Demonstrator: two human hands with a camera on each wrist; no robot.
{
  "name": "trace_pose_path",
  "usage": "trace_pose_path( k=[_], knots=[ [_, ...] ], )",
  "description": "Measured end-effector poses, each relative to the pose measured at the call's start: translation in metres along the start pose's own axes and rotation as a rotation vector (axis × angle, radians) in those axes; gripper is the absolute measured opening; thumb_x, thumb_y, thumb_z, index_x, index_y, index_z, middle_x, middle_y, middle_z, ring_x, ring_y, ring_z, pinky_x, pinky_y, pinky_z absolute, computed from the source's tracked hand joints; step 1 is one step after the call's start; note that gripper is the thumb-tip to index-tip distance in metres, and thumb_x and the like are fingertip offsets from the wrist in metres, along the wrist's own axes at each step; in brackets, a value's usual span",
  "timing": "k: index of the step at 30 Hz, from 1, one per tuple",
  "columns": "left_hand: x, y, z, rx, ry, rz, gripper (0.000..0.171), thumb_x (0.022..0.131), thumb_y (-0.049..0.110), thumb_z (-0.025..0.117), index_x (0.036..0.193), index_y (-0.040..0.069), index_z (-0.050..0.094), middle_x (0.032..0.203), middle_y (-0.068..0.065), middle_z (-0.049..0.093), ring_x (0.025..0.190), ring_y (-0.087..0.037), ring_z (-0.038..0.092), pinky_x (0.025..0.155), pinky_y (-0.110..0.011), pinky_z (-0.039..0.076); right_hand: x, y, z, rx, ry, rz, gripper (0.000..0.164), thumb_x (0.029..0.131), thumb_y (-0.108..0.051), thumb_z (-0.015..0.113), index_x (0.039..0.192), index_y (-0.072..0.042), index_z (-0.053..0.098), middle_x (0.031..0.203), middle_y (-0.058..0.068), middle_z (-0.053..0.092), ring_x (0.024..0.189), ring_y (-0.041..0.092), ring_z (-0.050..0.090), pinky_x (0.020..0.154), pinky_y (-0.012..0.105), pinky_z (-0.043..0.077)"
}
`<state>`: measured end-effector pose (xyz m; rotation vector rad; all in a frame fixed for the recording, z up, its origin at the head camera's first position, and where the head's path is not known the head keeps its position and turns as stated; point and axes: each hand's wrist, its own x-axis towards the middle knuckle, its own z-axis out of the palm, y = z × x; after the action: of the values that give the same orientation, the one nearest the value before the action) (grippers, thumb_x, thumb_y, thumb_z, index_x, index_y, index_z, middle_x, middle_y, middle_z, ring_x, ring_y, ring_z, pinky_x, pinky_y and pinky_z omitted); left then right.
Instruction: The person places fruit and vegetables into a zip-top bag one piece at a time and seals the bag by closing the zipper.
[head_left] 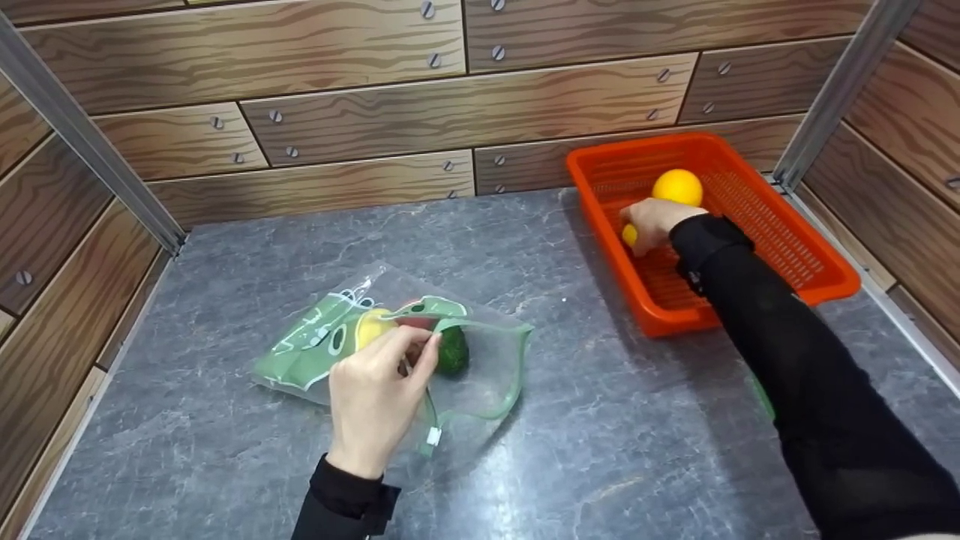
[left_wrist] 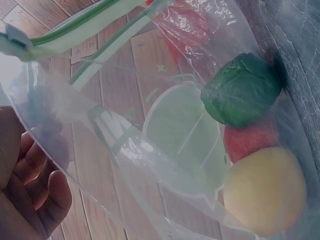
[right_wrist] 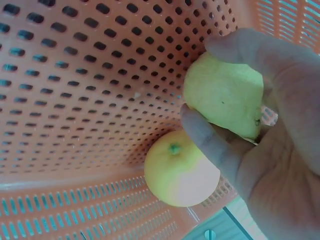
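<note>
My left hand (head_left: 377, 386) pinches a clear, green-rimmed plastic bag (head_left: 480, 375); my right hand (head_left: 655, 220) grips a rounded yellow fruit (right_wrist: 225, 95).
Head view shows a sliver, inside the red-orange plastic basket (head_left: 772, 234) toward the bench's (head_left: 187, 450) far right corner; right wrist view, most.

Green-trimmed bag (head_left: 307, 352), yellow fruit (right_wrist: 222, 95), orange-red basket (head_left: 675, 321)

Gry marbled tbl (head_left: 600, 450), wd-plank walls (head_left: 375, 124) w/ screws (head_left: 435, 60), metal posts (head_left: 82, 136)
</note>
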<state>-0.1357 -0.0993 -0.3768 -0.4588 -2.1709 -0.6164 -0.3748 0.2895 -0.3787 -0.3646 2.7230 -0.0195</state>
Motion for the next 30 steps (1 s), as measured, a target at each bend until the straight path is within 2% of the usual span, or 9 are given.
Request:
trace_pose_path(
  k=[8, 14, 22, 30],
  knots=[
    [0.000, 0.001, 0.000, -0.002, 0.014, 0.009, 0.007, 0.082, 0.020, 0.073, 0.077, 0.018, 0.068, 0.061, 0.010, 0.062, 0.049, 0.000, 0.050, 0.047, -0.013, 0.034, -0.011, 0.008, -0.014, -0.057, 0.104, -0.044, 0.061, 0.075, -0.021, 0.068, 0.129, -0.001, 0.048, 0.111, 0.022, 0.062, 0.094, 0.030, 0.057, 0.082, 0.043, 0.047],
    [0.000, 0.002, 0.000, -0.002, 0.017, 0.014, 0.008, 0.083, 0.020, 0.073, 0.077, 0.018, 0.068, 0.061, 0.010, 0.061, 0.050, -0.001, 0.051, 0.047, -0.014, 0.034, -0.032, 0.005, -0.029, -0.075, 0.187, -0.054, 0.052, 0.076, -0.025, 0.069, 0.122, -0.008, 0.051, 0.106, 0.018, 0.056, 0.089, 0.029, 0.054, 0.074, 0.038, 0.045],
    [-0.002, 0.002, 0.000, 0.006, 0.021, 0.017, 0.008, 0.082, 0.020, 0.074, 0.077, 0.018, 0.068, 0.060, 0.010, 0.061, 0.049, 0.001, 0.049, 0.046, -0.014, 0.033, -0.066, -0.025, -0.044, -0.003, 0.310, -0.099, 0.050, 0.078, -0.024, 0.067, 0.125, -0.015, 0.051, 0.109, 0.012, 0.049, 0.087, 0.025, 0.051, 0.070, 0.033, 0.040],
    [-0.001, 0.004, 0.002, -0.007, 0.032, 0.032, 0.008, 0.081, 0.019, 0.074, 0.077, 0.018, 0.068, 0.060, 0.010, 0.061, 0.049, 0.001, 0.049, 0.045, -0.014, 0.034, -0.108, -0.071, -0.033, 0.027, 0.485, -0.222, 0.050, 0.072, -0.021, 0.069, 0.120, -0.019, 0.055, 0.103, 0.006, 0.050, 0.079, 0.020, 0.055, 0.065, 0.028, 0.047]
  ],
)
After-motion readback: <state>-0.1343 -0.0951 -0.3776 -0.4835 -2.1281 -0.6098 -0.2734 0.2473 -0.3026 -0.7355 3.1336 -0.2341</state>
